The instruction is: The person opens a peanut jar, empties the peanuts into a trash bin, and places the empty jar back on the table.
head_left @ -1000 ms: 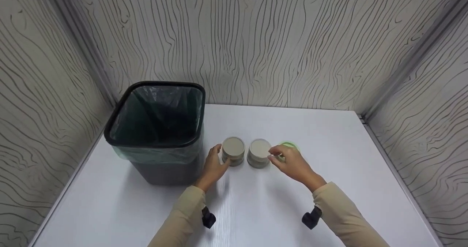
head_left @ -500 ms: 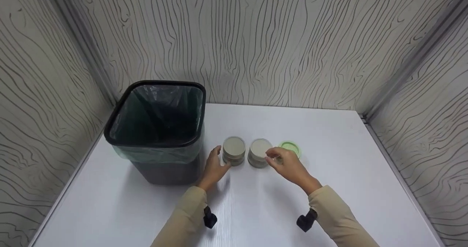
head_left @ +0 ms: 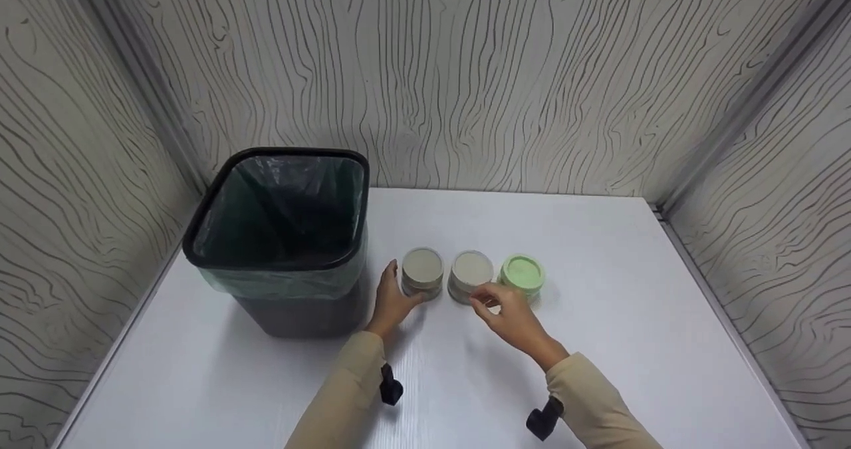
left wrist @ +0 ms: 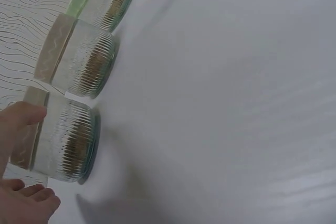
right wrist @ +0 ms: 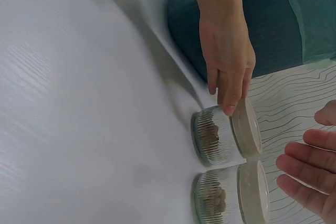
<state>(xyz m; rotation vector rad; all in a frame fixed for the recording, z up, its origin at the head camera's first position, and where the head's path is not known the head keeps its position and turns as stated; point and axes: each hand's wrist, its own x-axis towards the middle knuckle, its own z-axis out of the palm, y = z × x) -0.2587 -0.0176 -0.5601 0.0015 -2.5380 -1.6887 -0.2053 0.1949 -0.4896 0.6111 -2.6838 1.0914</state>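
Note:
Three ribbed glass jars with lids stand in a row in the head view. The left jar [head_left: 423, 266] and the middle jar [head_left: 471, 266] have beige lids; the right jar [head_left: 523, 273] has a light green one. Brown contents show through the glass of the left jar [left wrist: 71, 142] in the left wrist view. My left hand [head_left: 392, 306] is at the left jar, thumb at its front by the lid and fingers spread along its left side. My right hand [head_left: 510, 319] hovers in front of the middle and green-lidded jars, fingers loosely bent and holding nothing.
A dark bin [head_left: 302, 316] with a black rim and a translucent green liner stands left of the jars. The white table [head_left: 598, 289] meets wood-patterned walls [head_left: 465, 83] at the back and sides. Each sleeve carries a small black wrist device.
My right hand has drawn left and toward me, uncovering the green lid. The left hand stays beside the left jar, and the jars stand in the same places.

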